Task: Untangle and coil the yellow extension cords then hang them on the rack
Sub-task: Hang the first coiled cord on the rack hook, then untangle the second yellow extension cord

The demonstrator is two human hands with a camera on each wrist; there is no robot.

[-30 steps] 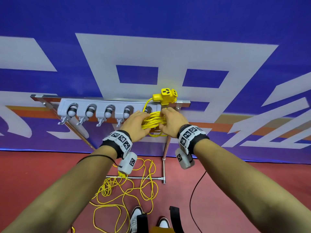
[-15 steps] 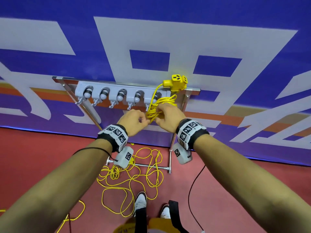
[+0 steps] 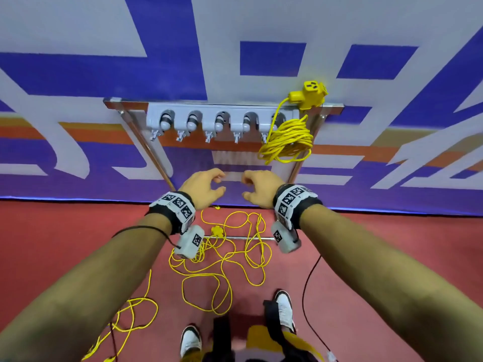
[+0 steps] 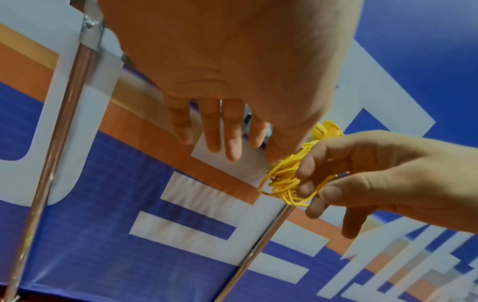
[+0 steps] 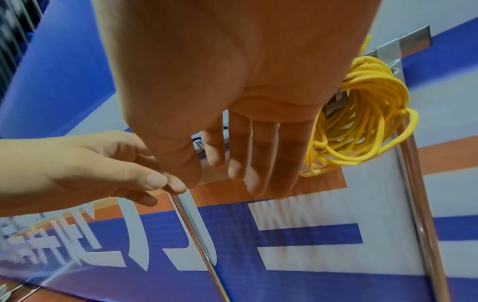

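Observation:
A coiled yellow cord [image 3: 287,139] hangs from the rightmost hook of the grey rack [image 3: 209,118]; its yellow socket block [image 3: 311,96] sits on the rack's top bar. Both hands hover below the rack, apart from the coil. My left hand [image 3: 218,182] and right hand [image 3: 247,185] have relaxed fingers and hold nothing. The right wrist view shows the coil [image 5: 362,114] beyond my right hand's straight fingers [image 5: 245,153]. In the left wrist view the coil [image 4: 284,179] shows behind the right hand [image 4: 362,173]. A second yellow cord [image 3: 222,262] lies tangled on the red floor.
The rack's other hooks are bare. Chrome legs [image 3: 151,150] [image 3: 298,165] slant down to a base bar [image 3: 243,238] on the floor. A blue, white and orange banner wall [image 3: 78,74] stands behind. A thin dark cable [image 3: 305,283] runs past my shoes [image 3: 285,309].
Both hands have let go of the coil and dropped below the rack. The coil now hangs by itself on the rightmost hook.

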